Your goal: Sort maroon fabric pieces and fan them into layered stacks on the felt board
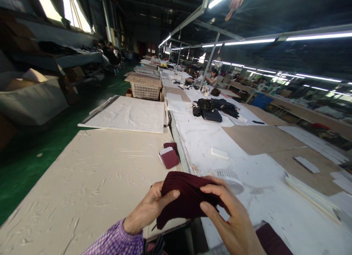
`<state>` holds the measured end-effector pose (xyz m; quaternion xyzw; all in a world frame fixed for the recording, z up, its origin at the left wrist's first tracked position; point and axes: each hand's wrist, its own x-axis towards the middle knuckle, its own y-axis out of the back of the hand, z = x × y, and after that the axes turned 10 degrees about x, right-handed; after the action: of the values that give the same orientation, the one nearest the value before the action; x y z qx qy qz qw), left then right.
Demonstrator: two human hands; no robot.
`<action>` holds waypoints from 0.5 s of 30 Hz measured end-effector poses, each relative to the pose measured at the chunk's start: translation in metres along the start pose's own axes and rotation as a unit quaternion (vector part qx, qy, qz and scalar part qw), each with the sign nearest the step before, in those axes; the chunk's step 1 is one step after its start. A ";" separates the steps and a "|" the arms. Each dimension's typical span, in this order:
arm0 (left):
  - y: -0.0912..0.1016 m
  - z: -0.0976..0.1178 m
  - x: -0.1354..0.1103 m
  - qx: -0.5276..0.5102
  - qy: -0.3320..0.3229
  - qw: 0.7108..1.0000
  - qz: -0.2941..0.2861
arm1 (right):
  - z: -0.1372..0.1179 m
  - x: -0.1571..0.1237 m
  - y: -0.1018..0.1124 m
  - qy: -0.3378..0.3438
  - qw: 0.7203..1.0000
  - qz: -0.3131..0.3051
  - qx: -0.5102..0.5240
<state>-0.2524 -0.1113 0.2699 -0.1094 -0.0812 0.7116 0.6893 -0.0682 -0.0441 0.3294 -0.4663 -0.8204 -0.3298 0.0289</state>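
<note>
A bundle of dark maroon fabric pieces (pixel 188 196) is held up between my two hands, above the gap between the tables. My left hand (pixel 150 205) grips its left end, thumb on the near side and fingers behind. On the right side, my right hand (pixel 229 211) pinches the bundle with thumb and fingertips. Small maroon fabric pieces (pixel 170 157) with a white layer lie on the cream-covered table just beyond my left hand. More maroon fabric (pixel 272 240) rests on the white table beside my right wrist.
The cream-covered table (pixel 82 181) spreads to my left; the white-covered table (pixel 255 189) is on my right. Dark garments (pixel 210 110) are piled farther along it. A white block (pixel 220 153) lies nearer. A plastic crate (pixel 145 90) stands ahead, and people sit in the distance.
</note>
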 end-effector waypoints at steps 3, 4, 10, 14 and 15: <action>0.000 0.000 -0.001 -0.003 -0.002 1.000 0.002 | 0.001 -0.001 0.000 0.010 1.000 0.004 0.001; 0.000 0.000 -0.001 -0.003 -0.002 1.000 0.003 | 0.002 -0.001 0.000 0.015 1.000 0.004 0.002; 0.000 -0.001 -0.003 -0.002 -0.003 1.000 0.002 | 0.001 -0.003 -0.001 0.054 0.999 -0.005 0.004; 0.000 -0.002 -0.003 0.003 -0.002 1.000 0.005 | 0.000 -0.003 -0.002 0.053 0.999 -0.010 0.001; 0.000 -0.002 -0.003 0.003 -0.001 1.000 0.005 | -0.001 -0.003 -0.002 0.052 0.999 -0.009 0.000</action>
<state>-0.2518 -0.1144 0.2684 -0.1072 -0.0796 0.7155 0.6857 -0.0679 -0.0477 0.3276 -0.4407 -0.8219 -0.3544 0.0686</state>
